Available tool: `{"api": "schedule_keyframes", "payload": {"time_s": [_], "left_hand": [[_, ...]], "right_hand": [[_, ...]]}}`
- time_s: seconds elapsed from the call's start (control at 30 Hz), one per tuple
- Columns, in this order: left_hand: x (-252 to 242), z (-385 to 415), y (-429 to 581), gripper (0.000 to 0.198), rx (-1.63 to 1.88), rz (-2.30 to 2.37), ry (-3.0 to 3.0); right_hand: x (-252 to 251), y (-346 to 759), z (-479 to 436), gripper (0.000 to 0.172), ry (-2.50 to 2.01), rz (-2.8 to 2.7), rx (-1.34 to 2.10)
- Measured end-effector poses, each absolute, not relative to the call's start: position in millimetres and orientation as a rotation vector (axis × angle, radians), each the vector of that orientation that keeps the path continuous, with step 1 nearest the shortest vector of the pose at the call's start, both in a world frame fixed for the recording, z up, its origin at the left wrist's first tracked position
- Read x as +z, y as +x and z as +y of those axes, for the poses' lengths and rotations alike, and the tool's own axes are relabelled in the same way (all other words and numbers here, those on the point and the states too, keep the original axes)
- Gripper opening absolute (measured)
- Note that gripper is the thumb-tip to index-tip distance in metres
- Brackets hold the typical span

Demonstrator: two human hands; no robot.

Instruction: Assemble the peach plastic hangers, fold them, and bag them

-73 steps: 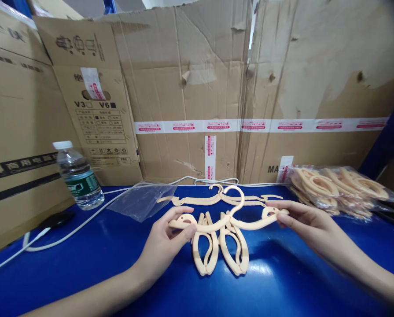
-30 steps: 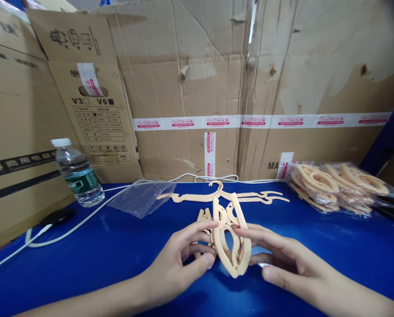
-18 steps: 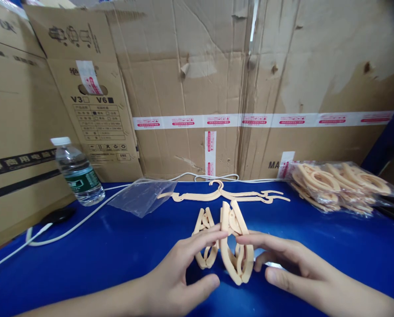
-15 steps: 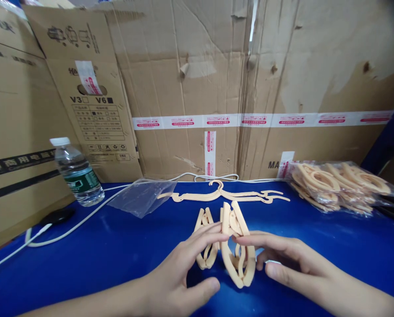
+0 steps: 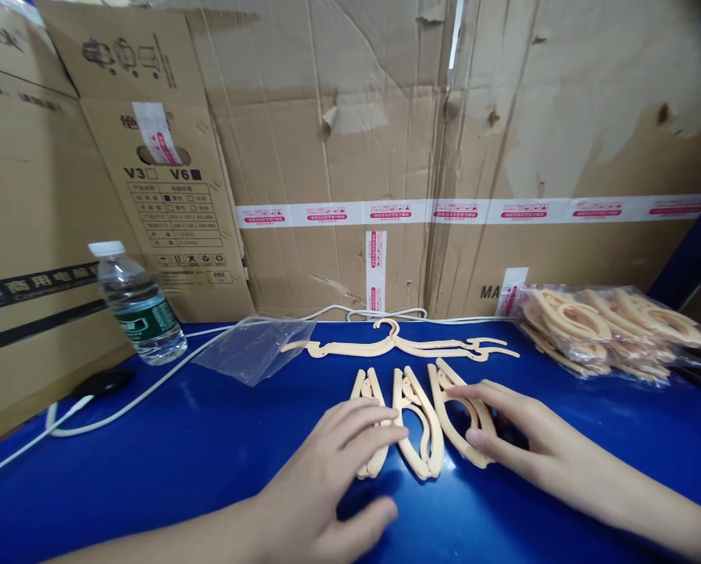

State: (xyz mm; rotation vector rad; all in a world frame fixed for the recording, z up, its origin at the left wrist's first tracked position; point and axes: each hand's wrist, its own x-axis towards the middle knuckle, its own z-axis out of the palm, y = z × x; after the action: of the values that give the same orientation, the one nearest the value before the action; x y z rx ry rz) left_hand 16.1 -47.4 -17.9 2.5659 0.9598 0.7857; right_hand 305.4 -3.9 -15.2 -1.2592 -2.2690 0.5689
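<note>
Three folded beige hangers lie side by side on the blue table. My left hand, fingers spread, lies over the left folded hanger, its fingertips reaching the middle folded hanger. On the right folded hanger rests my right hand, with thumb and fingers on its right side. Behind them an unfolded beige hanger lies flat with its hook toward the cardboard.
At the left stand a water bottle and a black object beside a white cable. A clear plastic bag lies behind. Bagged hangers are piled at the back right, before cardboard boxes.
The folded hangers between my hands have come apart and lie flat. My right hand has moved right with one of them, while my left hand has stayed nearly in place.
</note>
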Motion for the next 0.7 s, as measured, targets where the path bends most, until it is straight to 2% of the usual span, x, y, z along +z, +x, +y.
{"api": "schedule_keyframes", "payload": {"time_s": [0.1, 0.23, 0.47, 0.7], "left_hand": [[-19, -52, 17, 0.069, 0.529, 0.965, 2.717], [-18, -54, 20, 0.069, 0.318, 0.980, 2.784], [-10, -54, 18, 0.069, 0.249, 1.025, 2.764], [-4, -54, 17, 0.071, 0.248, 1.061, 2.715]], "right_hand": [[-12, 302, -7, 0.049, -1.236, -2.398, 0.452], [-11, 302, -11, 0.053, -1.231, -2.500, 0.327], [-13, 301, -11, 0.058, -1.239, -2.584, 0.268], [-19, 296, -9, 0.057, -1.255, -2.556, 0.266]]}}
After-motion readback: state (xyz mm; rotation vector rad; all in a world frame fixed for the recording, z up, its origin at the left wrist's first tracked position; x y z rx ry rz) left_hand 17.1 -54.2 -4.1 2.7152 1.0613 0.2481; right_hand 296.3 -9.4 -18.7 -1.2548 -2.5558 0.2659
